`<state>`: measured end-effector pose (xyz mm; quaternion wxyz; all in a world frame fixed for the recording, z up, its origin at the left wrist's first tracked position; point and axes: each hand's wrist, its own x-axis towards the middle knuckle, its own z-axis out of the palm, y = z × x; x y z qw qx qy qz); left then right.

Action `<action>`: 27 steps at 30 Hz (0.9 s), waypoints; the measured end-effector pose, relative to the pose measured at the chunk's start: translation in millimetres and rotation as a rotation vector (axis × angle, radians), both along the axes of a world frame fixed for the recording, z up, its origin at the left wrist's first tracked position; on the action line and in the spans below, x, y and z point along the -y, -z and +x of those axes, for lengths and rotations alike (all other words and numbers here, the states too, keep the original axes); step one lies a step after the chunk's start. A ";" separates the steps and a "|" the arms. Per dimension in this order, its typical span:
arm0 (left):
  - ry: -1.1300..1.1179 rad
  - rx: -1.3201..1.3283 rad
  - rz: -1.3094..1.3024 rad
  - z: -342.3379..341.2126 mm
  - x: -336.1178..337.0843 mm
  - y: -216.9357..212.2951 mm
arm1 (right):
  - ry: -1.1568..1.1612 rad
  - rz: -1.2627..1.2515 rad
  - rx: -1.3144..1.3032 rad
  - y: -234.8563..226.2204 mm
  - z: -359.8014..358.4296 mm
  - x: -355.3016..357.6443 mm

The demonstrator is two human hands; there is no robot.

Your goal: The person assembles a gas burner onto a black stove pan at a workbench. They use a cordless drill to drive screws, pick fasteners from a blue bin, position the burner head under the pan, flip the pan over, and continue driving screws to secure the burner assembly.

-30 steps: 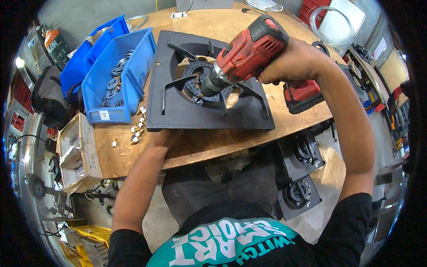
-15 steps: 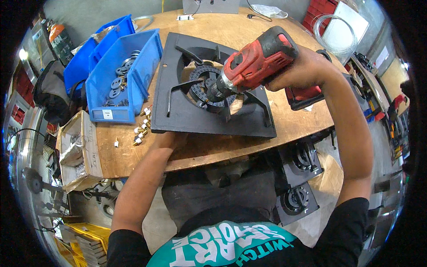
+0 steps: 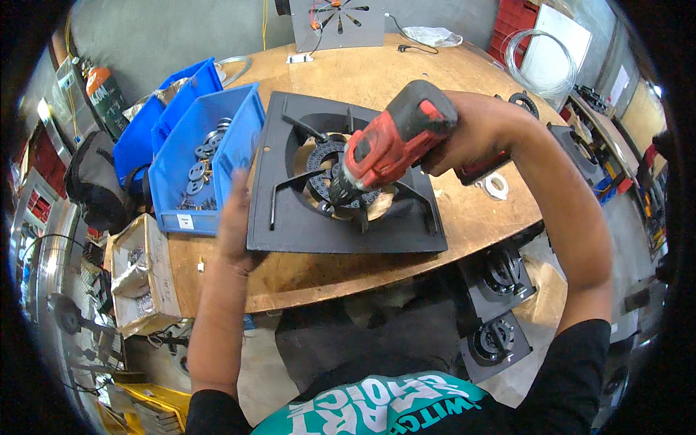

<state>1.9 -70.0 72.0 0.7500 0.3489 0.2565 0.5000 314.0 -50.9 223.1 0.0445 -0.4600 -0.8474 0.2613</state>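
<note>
My right hand (image 3: 478,134) is wrapped round the grip of a red and black cordless drill (image 3: 388,145). The drill points down, its chuck over the perforated round burner (image 3: 324,158) in the middle of a black single-burner stove (image 3: 304,239). The tip of the bit cannot be made out. Several pan-support arms (image 3: 412,191) stand around the burner. My left hand (image 3: 235,221), blurred, is at the stove's left edge, fingers stretched upward and nothing visible in them; whether it touches the edge I cannot tell.
Left of the stove, a blue bin (image 3: 170,210) holds round metal parts (image 3: 196,171). A worn box (image 3: 167,268) is at the table's left edge. White tape (image 3: 496,186) lies right of the stove. More black stoves (image 3: 500,344) are below the table's right side.
My left hand has come out from under the stove to its left edge. The stove, lifted at its near side before, appears lower. The drill stays over the burner, tilted more steeply.
</note>
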 end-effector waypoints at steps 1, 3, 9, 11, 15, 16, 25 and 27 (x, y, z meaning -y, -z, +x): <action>-0.022 -0.111 0.019 6.0 1.1 -4.6 | -0.041 0.033 0.001 0.5 0.0 -2.2; -0.078 -0.224 -0.076 11.6 1.2 -10.6 | -0.044 0.049 0.019 1.7 0.1 -7.0; -0.061 -0.105 -0.048 11.2 -2.0 -3.4 | -0.118 0.097 -0.082 9.9 -2.6 -18.0; -0.104 -0.142 -0.078 11.4 -2.0 -2.3 | -0.066 0.101 -0.043 8.7 0.7 -16.6; -0.112 -0.217 -0.022 13.6 0.3 -5.6 | -0.021 0.097 -0.064 11.6 -2.1 -15.7; -0.103 -0.200 -0.025 14.2 0.7 -6.3 | -0.038 0.106 -0.074 11.8 -2.3 -15.1; -0.151 -0.256 -0.070 11.0 -3.0 -0.6 | 0.098 0.059 -0.019 14.6 -2.8 -13.8; -0.258 -0.467 -0.093 8.0 -0.8 -9.4 | 0.000 -0.008 -0.103 14.9 -7.1 -14.7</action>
